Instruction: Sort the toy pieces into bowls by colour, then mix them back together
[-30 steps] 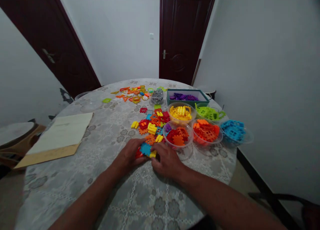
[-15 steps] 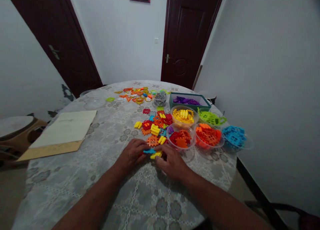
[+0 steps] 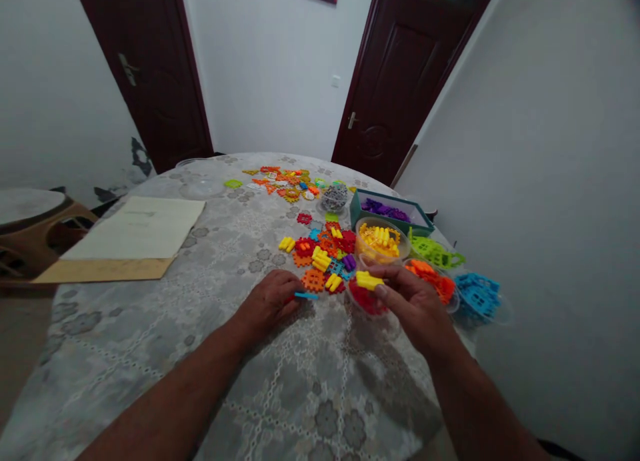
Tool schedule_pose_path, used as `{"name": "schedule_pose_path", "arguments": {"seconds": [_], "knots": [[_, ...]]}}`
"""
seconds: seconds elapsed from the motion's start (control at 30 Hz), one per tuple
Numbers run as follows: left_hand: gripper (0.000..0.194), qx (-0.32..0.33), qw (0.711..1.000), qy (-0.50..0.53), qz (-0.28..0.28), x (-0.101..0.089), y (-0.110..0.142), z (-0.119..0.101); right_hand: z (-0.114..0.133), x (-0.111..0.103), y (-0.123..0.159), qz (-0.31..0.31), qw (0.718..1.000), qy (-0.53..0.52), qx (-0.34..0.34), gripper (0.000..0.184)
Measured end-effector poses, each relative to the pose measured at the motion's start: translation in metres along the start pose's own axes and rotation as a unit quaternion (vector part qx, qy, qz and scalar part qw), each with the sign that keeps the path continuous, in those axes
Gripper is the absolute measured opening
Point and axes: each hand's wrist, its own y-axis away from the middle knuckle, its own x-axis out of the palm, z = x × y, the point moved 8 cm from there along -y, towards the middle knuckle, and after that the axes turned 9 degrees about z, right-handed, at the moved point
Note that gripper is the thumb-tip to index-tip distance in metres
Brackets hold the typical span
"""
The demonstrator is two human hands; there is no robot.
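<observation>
My right hand is raised over the bowl of red pieces, pinching a yellow plastic building piece between thumb and fingers. Close to the tabletop, my left hand is closed on a flat blue building piece, whose edge sticks out past the fingertips. A bit of red shows by the left fingers, too hidden to name. Just beyond the hands lies a loose pile with an orange gear-edged piece, yellow pieces and purple pieces.
To the right stand bowls of yellow pieces, orange pieces and blue pieces, plus green pieces. Behind is a green box of purple pieces. Grey pieces fill another bowl. A paper pad lies left.
My right hand has lifted away from the left, moving right and up with the yellow building piece. The left hand keeps the blue piece. The view has shifted slightly.
</observation>
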Motion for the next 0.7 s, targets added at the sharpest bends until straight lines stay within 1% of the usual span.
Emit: {"name": "schedule_pose_path", "arguments": {"seconds": [0.1,0.2,0.27,0.33,0.43,0.5,0.57,0.63,0.7], "knots": [[0.021,0.002,1.0,0.003,0.005,0.002,0.0,0.002,-0.012,0.007,0.005,0.002,0.999,-0.043,0.011,0.033],[0.02,-0.003,1.0,-0.001,0.009,0.004,0.0,0.003,-0.026,0.031,0.018,0.05,0.995,-0.07,0.047,0.033],[0.02,-0.003,1.0,-0.005,0.012,0.004,-0.001,0.003,-0.031,0.047,0.029,0.069,0.995,-0.05,0.059,0.031],[0.02,-0.004,1.0,-0.009,0.016,0.005,-0.001,0.003,-0.03,0.055,0.037,0.061,0.997,-0.005,0.04,0.027],[0.023,-0.006,1.0,-0.01,0.017,0.005,-0.001,0.002,-0.022,0.058,0.042,0.039,0.996,0.08,-0.015,0.021],[0.029,-0.006,1.0,-0.011,0.013,0.003,0.0,-0.001,-0.019,0.057,0.041,0.028,0.991,0.128,-0.036,0.02],[0.041,-0.007,1.0,-0.017,0.019,0.002,0.0,-0.005,-0.017,0.055,0.041,0.027,0.987,0.151,-0.042,0.021],[0.054,-0.013,0.999,-0.025,0.034,0.004,0.001,-0.009,-0.015,0.052,0.041,0.037,0.988,0.147,-0.034,0.021],[0.064,-0.018,0.998,-0.035,0.051,0.006,0.002,-0.011,-0.01,0.043,0.039,0.041,0.989,0.142,-0.028,0.022]]}}
